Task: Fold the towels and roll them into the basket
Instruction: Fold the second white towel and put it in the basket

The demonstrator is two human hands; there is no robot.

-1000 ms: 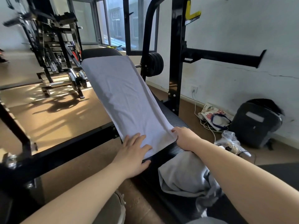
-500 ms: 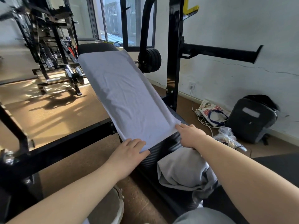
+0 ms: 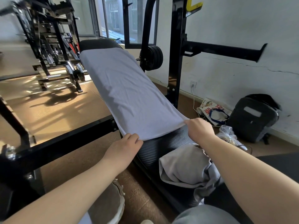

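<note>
A pale lavender-grey towel point(image 3: 127, 92) lies lengthwise along a black inclined bench point(image 3: 163, 143), folded into a long strip. My left hand point(image 3: 124, 147) pinches its near left corner, and my right hand point(image 3: 199, 129) pinches the near right corner; the near edge is lifted slightly off the pad. A second grey towel point(image 3: 186, 165) lies crumpled on the lower bench seat, just under my right forearm. No basket is in view.
A black rack upright point(image 3: 174, 62) with a weight plate point(image 3: 152, 58) stands right of the bench. A black frame bar point(image 3: 64, 139) crosses on the left. By the wall lie a backpack point(image 3: 254, 118), a printed bag point(image 3: 212, 111), a plastic bag point(image 3: 226, 134) and cables.
Both hands slid back from lying flat on the towel's near end to its two near corners. They now pinch those corners and lift the edge.
</note>
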